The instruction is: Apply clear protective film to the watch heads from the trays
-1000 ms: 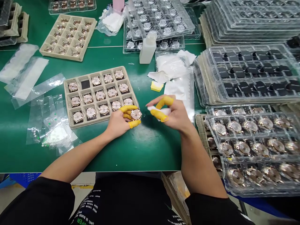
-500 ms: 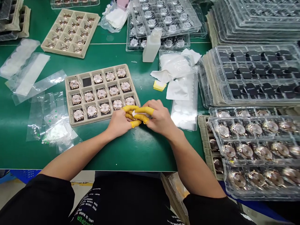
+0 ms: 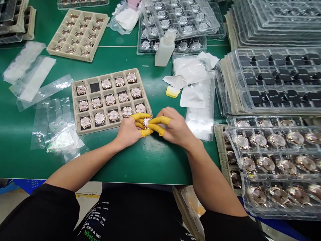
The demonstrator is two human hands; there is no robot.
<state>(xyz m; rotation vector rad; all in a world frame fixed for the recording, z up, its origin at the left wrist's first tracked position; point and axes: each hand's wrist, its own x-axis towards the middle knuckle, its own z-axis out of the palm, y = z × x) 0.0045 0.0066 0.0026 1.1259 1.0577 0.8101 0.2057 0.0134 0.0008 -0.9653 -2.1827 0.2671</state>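
My left hand (image 3: 130, 132), in yellow finger cots, grips a rose-gold watch head (image 3: 146, 123) without a strap above the green table. My right hand (image 3: 173, 129), also in yellow finger cots, closes its fingertips on the right edge of that watch head, partly covering it. Just beyond the hands lies a beige compartment tray (image 3: 103, 129) with similar watch heads on black pads. One of its back-row compartments shows only a bare black pad (image 3: 94, 87).
A white bottle (image 3: 164, 50), white cloths (image 3: 192, 97) and a yellow block (image 3: 173, 91) lie beyond my right hand. Clear trays of watches (image 3: 281, 140) are stacked at right. Plastic sheets with small dots (image 3: 62, 140) lie left. Another beige tray (image 3: 90, 57) sits farther back.
My right fingers have drawn slightly right and apart from the left ones, uncovering the watch head's face. A white bit seen between the fingers before no longer shows distinctly.
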